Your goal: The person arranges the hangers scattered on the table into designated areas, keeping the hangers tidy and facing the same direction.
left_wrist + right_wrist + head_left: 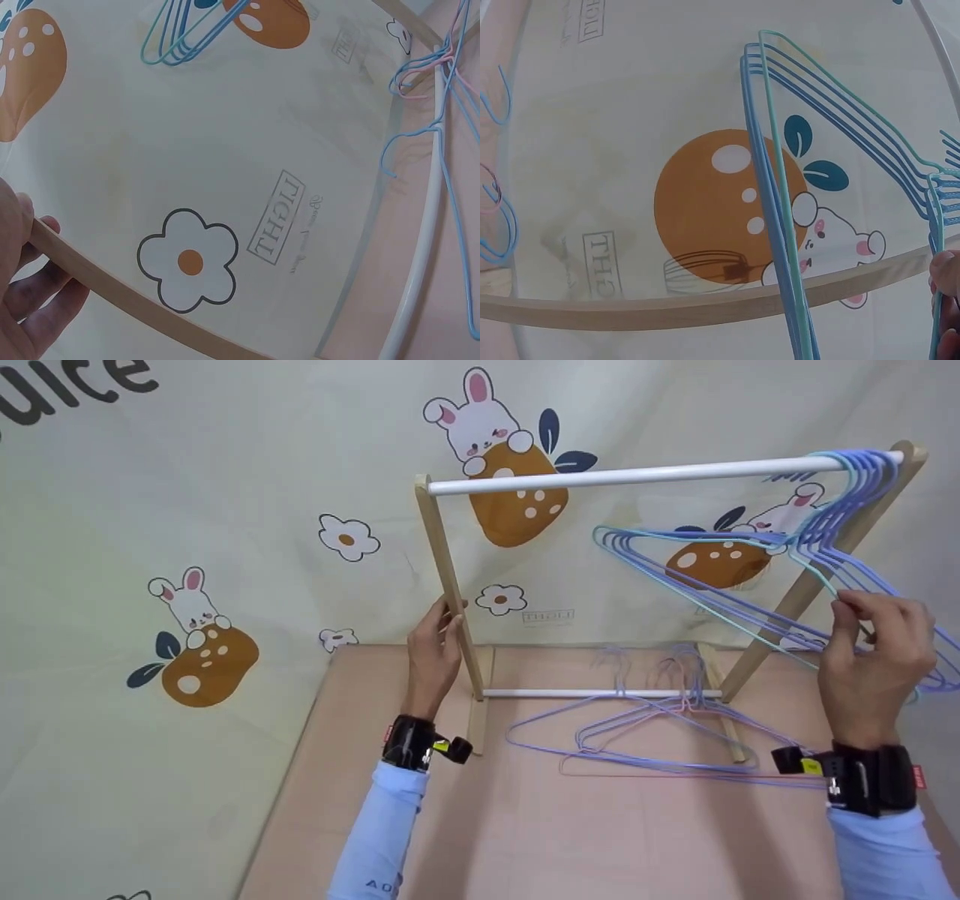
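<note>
My left hand [435, 649] grips the left wooden post [444, 559] of a clothes rack, its thumb on one side and its fingers on the other. At the right end of the rack's white top rail [637, 475] hang several blue wire hangers [874, 469], bunched together. A mint-green hanger [778, 142] hangs at the near side of that bunch. With thumb and fingers, my right hand [881, 660] pinches its sloping shoulder wire. In the right wrist view, only the fingertips show, at the right edge.
Several blue hangers [547, 746] and a pink hanger [637, 718] lean on the white lower bar [551, 693], their lower ends on the pinkish table [570, 840]. A cloth [285, 457] printed with rabbits hangs behind. The right wooden post [795, 600] slants behind the hung hangers.
</note>
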### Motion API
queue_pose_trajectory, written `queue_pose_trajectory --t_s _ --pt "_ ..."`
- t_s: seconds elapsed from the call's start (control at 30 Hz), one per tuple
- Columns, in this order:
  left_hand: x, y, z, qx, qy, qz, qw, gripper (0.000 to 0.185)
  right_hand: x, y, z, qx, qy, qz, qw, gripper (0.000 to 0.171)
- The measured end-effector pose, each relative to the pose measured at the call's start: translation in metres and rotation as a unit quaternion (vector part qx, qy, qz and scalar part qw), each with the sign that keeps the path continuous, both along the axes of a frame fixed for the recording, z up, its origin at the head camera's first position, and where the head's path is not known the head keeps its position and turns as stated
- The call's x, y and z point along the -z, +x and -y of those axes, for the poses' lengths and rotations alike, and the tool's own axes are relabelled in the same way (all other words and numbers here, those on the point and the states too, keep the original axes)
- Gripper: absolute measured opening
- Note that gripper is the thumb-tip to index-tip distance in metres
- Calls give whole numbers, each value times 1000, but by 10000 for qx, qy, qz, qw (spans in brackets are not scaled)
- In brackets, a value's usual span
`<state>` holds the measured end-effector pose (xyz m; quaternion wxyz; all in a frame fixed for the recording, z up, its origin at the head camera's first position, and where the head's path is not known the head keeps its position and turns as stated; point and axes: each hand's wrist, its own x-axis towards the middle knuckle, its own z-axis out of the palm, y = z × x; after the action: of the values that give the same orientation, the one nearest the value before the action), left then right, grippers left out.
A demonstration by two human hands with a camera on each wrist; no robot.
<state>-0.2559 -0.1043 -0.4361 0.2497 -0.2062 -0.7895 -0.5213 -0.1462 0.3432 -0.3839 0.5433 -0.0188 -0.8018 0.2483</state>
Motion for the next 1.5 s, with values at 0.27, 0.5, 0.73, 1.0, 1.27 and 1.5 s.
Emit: queue_pose_trajectory --t_s 0.27,0.5,0.73,1.0,1.27,1.5 --pt "1 0 1 -20 -58 81 9999 32 2 0 1 -81 -28 -22 10000 21" --pt "1 0 0 -49 -6 52 10000 32 5 -1 2 -76 -136 -219 9996 20" --pt "-5 3 -3 -63 2 -40 10000 33 11 -2 8 -224 -343 -520 9978 19" --pt "-18 16 -6 -72 57 -119 9999 30 16 3 29 -661 -313 -306 9968 17" --pt "1 0 -1 8 93 -48 9999 33 28 6 48 -1034 -177 -412 9936 17" --pt "0 0 -1 4 21 31 10000 32 61 -4 43 -1490 128 -6 9888 16"
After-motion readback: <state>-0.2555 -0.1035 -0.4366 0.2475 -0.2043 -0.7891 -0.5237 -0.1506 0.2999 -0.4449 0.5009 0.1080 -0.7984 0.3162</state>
